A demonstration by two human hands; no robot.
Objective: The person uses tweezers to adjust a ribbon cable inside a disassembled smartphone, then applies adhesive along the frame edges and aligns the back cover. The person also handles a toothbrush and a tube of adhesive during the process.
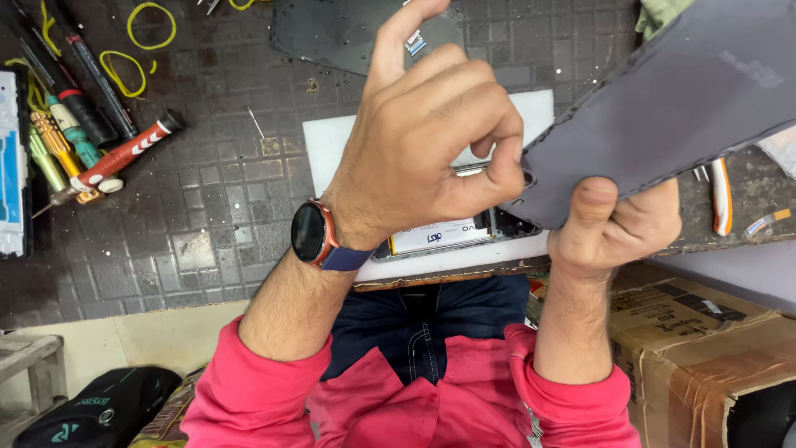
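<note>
A grey-purple phone back cover (688, 99) is held tilted above the bench, running up to the right. My left hand (423, 141), with a dark watch on its wrist, pinches the cover's lower left corner by a small hole, index finger raised. From below, my right hand (618, 228) grips the cover's lower edge, thumb pressed flat on its face. Under the hands an opened phone (439, 236) with its battery showing lies on a white pad (332, 141).
Several screwdrivers (83, 141) and yellow rubber bands (149, 25) lie at the left on the dark tiled bench. A dark panel (332, 33) rests at the back. An orange-and-white tool (721, 195) sits right. A cardboard box (696, 348) stands lower right, a black bag (99, 411) lower left.
</note>
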